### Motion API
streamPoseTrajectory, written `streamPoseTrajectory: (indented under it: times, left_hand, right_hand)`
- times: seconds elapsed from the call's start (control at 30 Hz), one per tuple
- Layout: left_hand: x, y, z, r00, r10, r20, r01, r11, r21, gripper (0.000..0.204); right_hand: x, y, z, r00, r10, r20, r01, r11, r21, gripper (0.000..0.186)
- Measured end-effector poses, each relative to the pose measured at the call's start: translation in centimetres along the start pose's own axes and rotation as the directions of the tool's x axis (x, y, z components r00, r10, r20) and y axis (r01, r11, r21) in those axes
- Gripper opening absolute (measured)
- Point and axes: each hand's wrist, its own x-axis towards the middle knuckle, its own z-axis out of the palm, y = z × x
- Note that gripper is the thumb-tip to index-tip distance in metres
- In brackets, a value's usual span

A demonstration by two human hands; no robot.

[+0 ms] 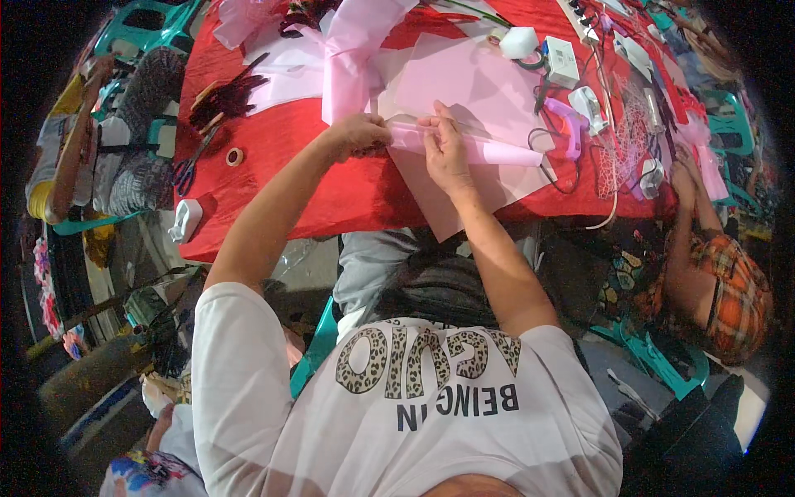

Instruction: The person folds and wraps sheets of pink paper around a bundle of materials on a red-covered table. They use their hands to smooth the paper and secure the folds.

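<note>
A white shirt [447,389] is worn by the person, seated at a counter [286,195] covered in red cloth. At the near edge, a white tape holder [185,222] is noted on the left, and a corner of the pale pink sheets [464,186] is found hanging past the edge.

The rolled pink wrap [505,154] is located on those sheets, its narrow end directed right. The hands are placed slightly apart along it. The left hand [360,135] is curled at the roll's left end; whether anything is gripped cannot be told. The right hand [445,153] is laid over the roll's middle, index finger raised; its grip cannot be confirmed.

To the left, a tape roll [235,156] and scissors [195,161] are observed. To the right, a pink-purple glue gun [567,126] and pink netting [621,137] are recorded; by the netting, another person's plaid sleeve [733,290] is seen.

Farther back, a white box [561,63], a gathered pink wrap [352,45] and a white power strip [578,20] are noted.
</note>
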Motion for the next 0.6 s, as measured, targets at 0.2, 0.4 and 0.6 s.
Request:
streamPoseTrajectory:
  times: [0.2,0.4,0.6]
  left_hand:
    - [-0.3,0.1,0.8,0.996,0.035,-0.083,-0.037,0.999,-0.026,0.020]
    - [0.4,-1.1,0.9,0.984,-0.009,-0.177,-0.001,0.998,-0.060,0.020]
    - [-0.1,-0.7,1.6,0.980,-0.032,-0.197,0.015,0.996,-0.087,0.019]
  right_hand:
    - [0.0,0.7,-0.1,0.999,-0.030,-0.015,0.029,0.999,-0.040,0.011]
    - [0.0,0.6,0.1,1.000,0.018,0.006,-0.018,1.000,0.008,0.013]
    - [0.1,0.3,-0.2,0.998,-0.057,0.004,0.057,0.990,-0.127,0.015]
